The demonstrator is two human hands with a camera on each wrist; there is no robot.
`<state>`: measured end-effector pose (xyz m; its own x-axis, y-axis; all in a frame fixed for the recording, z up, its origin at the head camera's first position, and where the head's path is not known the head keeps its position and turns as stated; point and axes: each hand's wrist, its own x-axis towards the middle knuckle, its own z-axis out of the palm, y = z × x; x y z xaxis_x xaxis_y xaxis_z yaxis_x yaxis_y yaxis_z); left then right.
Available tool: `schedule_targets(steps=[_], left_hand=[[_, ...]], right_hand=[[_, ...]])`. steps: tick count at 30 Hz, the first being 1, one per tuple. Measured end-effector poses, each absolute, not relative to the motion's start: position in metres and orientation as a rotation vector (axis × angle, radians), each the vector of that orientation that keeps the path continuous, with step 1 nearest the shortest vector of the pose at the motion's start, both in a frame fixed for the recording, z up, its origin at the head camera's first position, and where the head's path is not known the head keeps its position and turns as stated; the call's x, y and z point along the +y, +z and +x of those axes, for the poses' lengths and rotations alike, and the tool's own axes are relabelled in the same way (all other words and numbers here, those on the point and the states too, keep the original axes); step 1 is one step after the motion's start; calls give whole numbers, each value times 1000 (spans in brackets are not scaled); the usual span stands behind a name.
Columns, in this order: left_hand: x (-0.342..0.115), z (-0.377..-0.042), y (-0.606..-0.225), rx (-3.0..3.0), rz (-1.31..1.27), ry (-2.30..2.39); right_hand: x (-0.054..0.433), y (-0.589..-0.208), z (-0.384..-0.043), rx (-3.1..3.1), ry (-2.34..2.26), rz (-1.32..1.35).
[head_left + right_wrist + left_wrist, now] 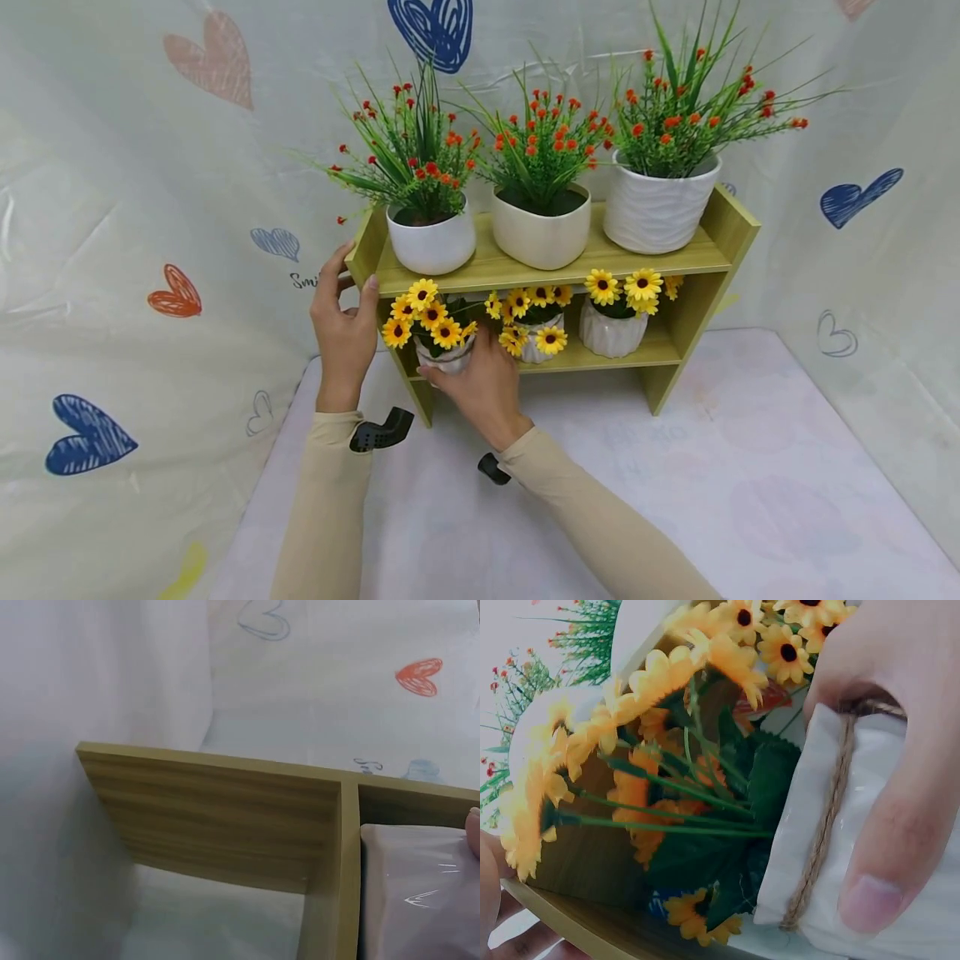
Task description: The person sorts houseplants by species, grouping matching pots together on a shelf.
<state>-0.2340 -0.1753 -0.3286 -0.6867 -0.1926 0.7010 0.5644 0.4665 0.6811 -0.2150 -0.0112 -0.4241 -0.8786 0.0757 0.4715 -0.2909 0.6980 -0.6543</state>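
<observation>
At the left end of the lower shelf, my right hand (483,387) grips a small white ribbed pot (450,360) of yellow artificial sunflowers (432,314). In the left wrist view its thumb (877,892) lies on the pot, below a twine band (826,817). My left hand (347,337) holds the left side panel of the wooden two-tier shelf (480,279), thumb at the front edge and fingers outside. The right wrist view shows the pot (424,885) on the lower board, with only a fingertip (474,832) visible.
Two more sunflower pots, a middle one (542,343) and a right one (613,332), share the lower shelf. On top stand three pots with red flowers: left (431,242), middle (542,233), right (662,208). A pale cloth covers the table (600,483); a heart-patterned curtain (112,292) hangs around it.
</observation>
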Motion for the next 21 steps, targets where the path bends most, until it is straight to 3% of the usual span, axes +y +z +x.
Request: schedule_targets(steps=[21], left_hand=[[-175, -234, -328, -1968, -306, -1291]], right_hand=[[-21, -424, -230, -2429, 1082, 124]])
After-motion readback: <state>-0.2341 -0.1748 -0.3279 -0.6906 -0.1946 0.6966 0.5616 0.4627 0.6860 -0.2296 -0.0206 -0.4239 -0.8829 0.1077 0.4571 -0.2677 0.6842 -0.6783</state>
